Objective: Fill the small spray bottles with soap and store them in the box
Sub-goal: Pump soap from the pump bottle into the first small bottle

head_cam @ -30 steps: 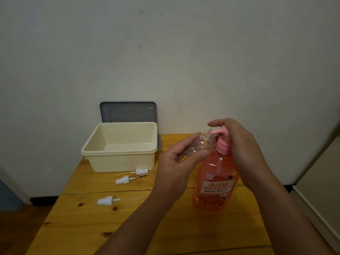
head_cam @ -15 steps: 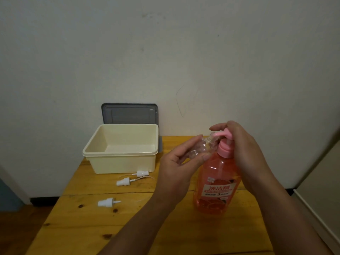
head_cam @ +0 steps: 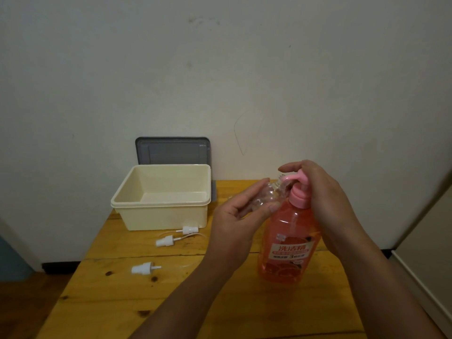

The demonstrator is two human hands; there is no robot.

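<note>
My left hand [head_cam: 238, 223] grips a small clear spray bottle [head_cam: 265, 198], tilted with its open neck under the pink spout. An orange soap bottle [head_cam: 287, 243] with a pink pump [head_cam: 297, 189] stands on the wooden table [head_cam: 117, 302]. My right hand [head_cam: 322, 199] rests on top of the pump head, fingers curved over it. Behind and to the left sits a cream box [head_cam: 161, 199], nothing visible inside. Three white spray caps lie on the table: two [head_cam: 189, 230] [head_cam: 166, 241] in front of the box and one [head_cam: 144, 268] nearer me.
A grey lid [head_cam: 172, 150] leans on the wall behind the box. The table's left edge drops to a wooden floor [head_cam: 22, 302]. A pale cabinet [head_cam: 425, 241] stands at the right.
The view has dropped slightly. Both hands stay at the pump with the small bottle under the spout; the pump head sits a little lower than a second ago.
</note>
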